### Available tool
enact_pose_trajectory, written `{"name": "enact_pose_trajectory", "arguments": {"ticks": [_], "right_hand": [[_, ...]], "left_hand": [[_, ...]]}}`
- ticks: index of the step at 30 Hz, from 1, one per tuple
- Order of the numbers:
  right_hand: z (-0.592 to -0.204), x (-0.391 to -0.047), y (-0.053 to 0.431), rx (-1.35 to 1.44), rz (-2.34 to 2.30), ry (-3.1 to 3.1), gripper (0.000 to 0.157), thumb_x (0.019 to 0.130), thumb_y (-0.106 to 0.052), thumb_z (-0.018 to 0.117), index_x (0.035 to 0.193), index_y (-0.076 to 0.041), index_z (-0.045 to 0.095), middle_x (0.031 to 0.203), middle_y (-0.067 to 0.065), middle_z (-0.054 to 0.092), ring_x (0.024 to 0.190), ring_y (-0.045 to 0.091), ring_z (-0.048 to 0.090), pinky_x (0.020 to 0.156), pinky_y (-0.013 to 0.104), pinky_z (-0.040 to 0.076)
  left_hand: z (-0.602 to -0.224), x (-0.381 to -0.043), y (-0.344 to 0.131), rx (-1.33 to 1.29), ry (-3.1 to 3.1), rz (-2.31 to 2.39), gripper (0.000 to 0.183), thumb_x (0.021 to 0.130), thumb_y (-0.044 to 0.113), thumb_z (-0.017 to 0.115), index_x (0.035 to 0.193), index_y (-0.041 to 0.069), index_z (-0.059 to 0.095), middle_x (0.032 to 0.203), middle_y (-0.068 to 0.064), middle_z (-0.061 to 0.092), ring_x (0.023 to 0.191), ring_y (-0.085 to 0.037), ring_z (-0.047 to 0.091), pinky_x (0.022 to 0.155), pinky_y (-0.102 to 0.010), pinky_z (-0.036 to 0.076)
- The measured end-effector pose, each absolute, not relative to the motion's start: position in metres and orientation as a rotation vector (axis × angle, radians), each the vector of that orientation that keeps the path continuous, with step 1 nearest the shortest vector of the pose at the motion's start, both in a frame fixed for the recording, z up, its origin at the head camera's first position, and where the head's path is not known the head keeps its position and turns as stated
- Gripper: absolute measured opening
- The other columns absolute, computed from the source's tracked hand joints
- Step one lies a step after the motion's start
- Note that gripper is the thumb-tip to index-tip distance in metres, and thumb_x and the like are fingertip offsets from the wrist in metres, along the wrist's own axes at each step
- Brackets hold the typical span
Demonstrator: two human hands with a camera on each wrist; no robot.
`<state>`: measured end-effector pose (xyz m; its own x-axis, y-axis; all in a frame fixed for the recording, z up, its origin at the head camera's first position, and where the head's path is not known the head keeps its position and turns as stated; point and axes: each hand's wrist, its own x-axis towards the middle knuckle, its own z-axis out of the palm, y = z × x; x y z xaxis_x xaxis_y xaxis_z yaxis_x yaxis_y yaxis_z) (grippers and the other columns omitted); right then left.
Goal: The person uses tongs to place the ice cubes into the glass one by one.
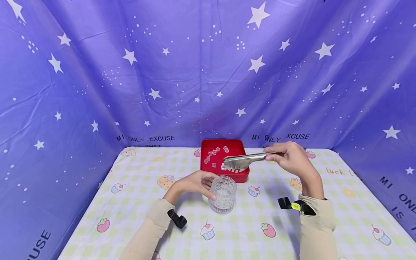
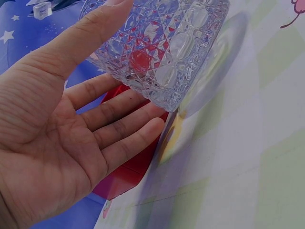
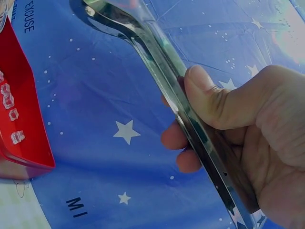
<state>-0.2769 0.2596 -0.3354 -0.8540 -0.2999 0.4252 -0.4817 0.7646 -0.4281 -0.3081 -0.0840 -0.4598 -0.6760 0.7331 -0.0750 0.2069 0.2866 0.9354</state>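
My left hand point(image 1: 196, 183) grips a clear patterned glass point(image 1: 224, 196), thumb on the near side and fingers behind it. In the left wrist view the cut pattern of the glass point(image 2: 152, 52) shows, with red seen through it. My right hand point(image 1: 290, 157) holds metal tongs point(image 1: 247, 160) by their arms, thumb on top in the right wrist view. The tongs' broad heads reach left over a red tray point(image 1: 240, 177), beyond the glass. At their tips a small clear cube point(image 1: 224, 167) shows; in the left wrist view a clear cube point(image 2: 42, 10) appears beside the dark metal.
Several clear cubes point(image 1: 210, 153) lie scattered in the red tray at the table's back. A checked cloth point(image 1: 243, 224) with cupcake and strawberry prints covers the table. Blue star-patterned curtains point(image 1: 195, 72) stand behind and at both sides.
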Motion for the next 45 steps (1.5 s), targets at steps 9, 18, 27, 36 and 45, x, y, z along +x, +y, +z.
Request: {"name": "enact_pose_trajectory", "arguments": {"ticks": [9, 18, 27, 36, 45], "right_hand": [[-0.3356, -0.2767, 0.2604, 0.615, 0.74, -2.653, 0.017, 0.083, -0.016, 0.084, 0.099, -0.012, 0.083, 0.08, -0.001, 0.073, 0.059, 0.005, 0.042, 0.054, 0.023, 0.035], [-0.3346, -0.2763, 0.26, 0.598, 0.706, -2.724, 0.018, 0.083, -0.016, 0.084, 0.101, -0.014, 0.083, 0.072, -0.006, 0.065, 0.06, 0.007, 0.041, 0.054, 0.024, 0.033], [-0.3355, -0.2769, 0.2582, 0.594, 0.701, -2.75, 0.018, 0.083, -0.014, 0.083, 0.101, -0.014, 0.083, 0.075, -0.005, 0.069, 0.058, 0.006, 0.041, 0.054, 0.024, 0.033], [-0.337, -0.2782, 0.2576, 0.602, 0.698, -2.731, 0.02, 0.085, -0.017, 0.082, 0.105, -0.012, 0.082, 0.083, 0.001, 0.073, 0.059, 0.007, 0.042, 0.055, 0.024, 0.034], [-0.3361, -0.278, 0.2568, 0.596, 0.71, -2.712, 0.022, 0.086, -0.019, 0.081, 0.107, -0.011, 0.081, 0.106, 0.016, 0.078, 0.06, 0.007, 0.046, 0.056, 0.024, 0.037]], "left_hand": [[-0.4593, -0.3076, -0.0838, 0.837, 2.052, 1.393, 0.063, 0.08, 0.006, 0.086, 0.138, 0.004, 0.062, 0.124, -0.013, 0.068, 0.107, -0.015, 0.064, 0.098, -0.03, 0.058], [-0.4589, -0.3071, -0.0837, 0.822, 2.048, 1.397, 0.064, 0.08, 0.005, 0.086, 0.139, 0.004, 0.061, 0.124, -0.013, 0.068, 0.107, -0.015, 0.064, 0.098, -0.03, 0.058], [-0.4596, -0.3084, -0.0838, 0.846, 2.04, 1.395, 0.064, 0.08, 0.005, 0.086, 0.139, 0.004, 0.061, 0.125, -0.013, 0.069, 0.107, -0.015, 0.065, 0.098, -0.029, 0.058], [-0.459, -0.3078, -0.0841, 0.838, 2.05, 1.394, 0.063, 0.08, 0.005, 0.086, 0.138, 0.004, 0.062, 0.125, -0.014, 0.069, 0.107, -0.015, 0.065, 0.098, -0.03, 0.058], [-0.4607, -0.308, -0.084, 0.825, 2.072, 1.386, 0.064, 0.079, 0.006, 0.086, 0.138, 0.005, 0.062, 0.128, -0.012, 0.067, 0.107, -0.015, 0.064, 0.097, -0.028, 0.057]]}}
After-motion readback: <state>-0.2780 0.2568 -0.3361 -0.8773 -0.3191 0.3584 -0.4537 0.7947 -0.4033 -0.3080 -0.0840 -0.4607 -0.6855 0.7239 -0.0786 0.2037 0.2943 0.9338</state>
